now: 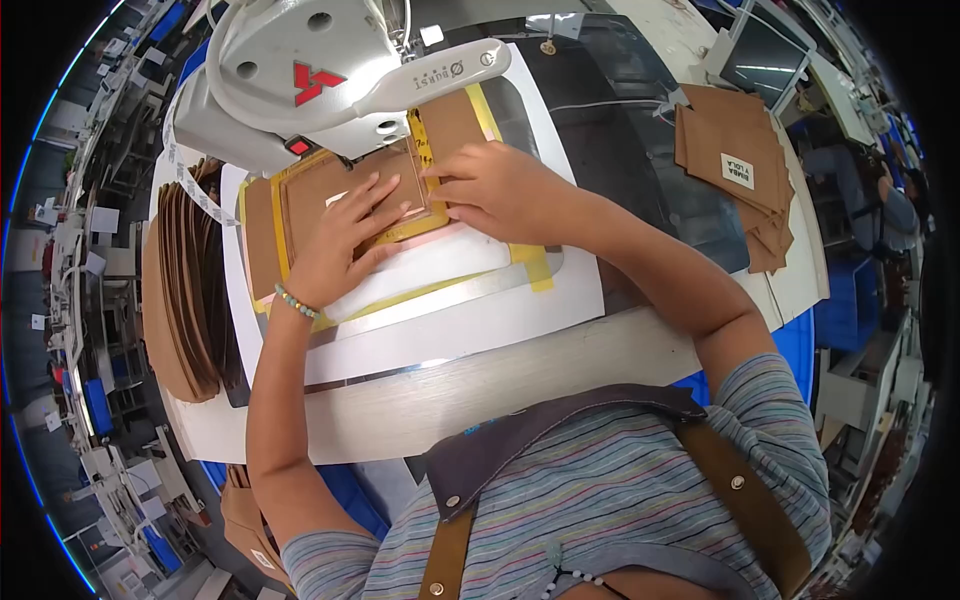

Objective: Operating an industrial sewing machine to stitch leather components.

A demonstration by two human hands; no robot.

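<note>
A brown fabric-like panel (388,165) lies inside a yellow-edged frame (283,238) under the head of a sewing machine (275,90). My left hand (348,238) rests flat on the panel's near left part, its fingers stretched and spread. At the frame's right side, my right hand (505,195) touches the yellow edge with its fingertips. Its fingers are slightly bent and apart, and I see nothing held in them. A small white label shows partly beside my left fingers. Beneath the frame spreads a large white sheet (450,338).
The machine's rounded light-grey arm (435,78) overhangs the frame's far side. Brown pieces stand in a tight row (185,290) at the left. More labelled brown pieces (735,150) lie piled at the right, near a screen (765,55). The pale table edge (500,368) runs before me.
</note>
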